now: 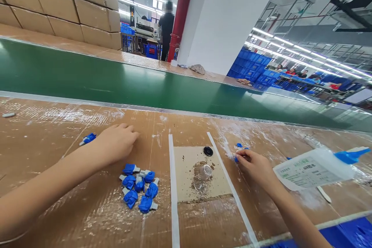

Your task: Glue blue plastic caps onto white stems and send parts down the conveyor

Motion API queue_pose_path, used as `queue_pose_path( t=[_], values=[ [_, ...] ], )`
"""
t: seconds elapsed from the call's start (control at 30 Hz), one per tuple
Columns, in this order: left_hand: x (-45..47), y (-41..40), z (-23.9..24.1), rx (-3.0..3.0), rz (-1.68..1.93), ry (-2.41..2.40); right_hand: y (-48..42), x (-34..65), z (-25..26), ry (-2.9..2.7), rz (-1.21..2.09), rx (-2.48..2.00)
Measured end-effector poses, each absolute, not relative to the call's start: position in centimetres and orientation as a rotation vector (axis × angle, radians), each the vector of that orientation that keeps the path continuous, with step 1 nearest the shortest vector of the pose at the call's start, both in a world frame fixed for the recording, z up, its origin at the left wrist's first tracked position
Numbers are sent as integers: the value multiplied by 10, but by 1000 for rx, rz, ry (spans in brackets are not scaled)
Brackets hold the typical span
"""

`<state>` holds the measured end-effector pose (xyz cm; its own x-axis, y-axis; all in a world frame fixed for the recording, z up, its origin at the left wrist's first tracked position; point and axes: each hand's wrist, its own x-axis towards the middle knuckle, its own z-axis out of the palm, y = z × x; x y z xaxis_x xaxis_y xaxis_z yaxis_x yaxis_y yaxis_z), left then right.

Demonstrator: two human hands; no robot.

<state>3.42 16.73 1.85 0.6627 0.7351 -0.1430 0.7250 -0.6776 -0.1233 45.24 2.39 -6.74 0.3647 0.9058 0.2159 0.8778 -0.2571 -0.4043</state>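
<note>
My left hand is over the table with its fingers curled down and away from me, so whatever they may hold is hidden. Near its wrist lies a blue-and-grey piece. Closer to me is a loose group of several small blue pieces with pale grey tabs. On the right, my right hand pinches a small blue piece between thumb and fingertips, close to the tabletop. Other blue bits lie just beyond those fingers.
Between two white tape strips, a beige card bears a small clear cup and a black round cap. A white bottle with a blue nozzle lies right. Beyond runs a green conveyor belt; cartons are stacked behind.
</note>
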Motion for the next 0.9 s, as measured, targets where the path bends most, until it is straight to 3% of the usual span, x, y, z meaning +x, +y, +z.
queue_pose_path(
  t=[0.2,0.5,0.9],
  values=[
    [54,131,28,-3349,378,-1003,13,439,-72,-1561,137,-2078],
    [61,120,8,-3272,408,-1032,11,446,-68,-1881,81,-1982],
    [73,116,8,-3534,-370,-1593,6,450,-48,-2091,40,-1833]
  ],
)
